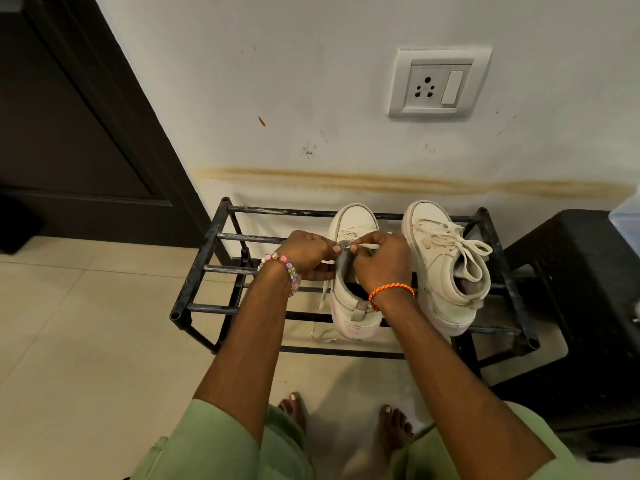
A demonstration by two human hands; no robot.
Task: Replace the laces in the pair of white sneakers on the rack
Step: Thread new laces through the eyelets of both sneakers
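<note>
rack (207, 268): black metal bars, stood against wall, both sneakers on top
left sneaker (353, 223): toe to wall, lace (323, 296) hung loose off its left side
right sneaker (446, 271): just beside it, laced, bow tied
left hand (306, 254): curled, pinched tongue (343, 261) edge
right hand (382, 263): curled, pinched lace end at tongue top

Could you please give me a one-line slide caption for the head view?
Both hands work a lace at the left sneaker on the rack; the right sneaker stays laced.
</note>
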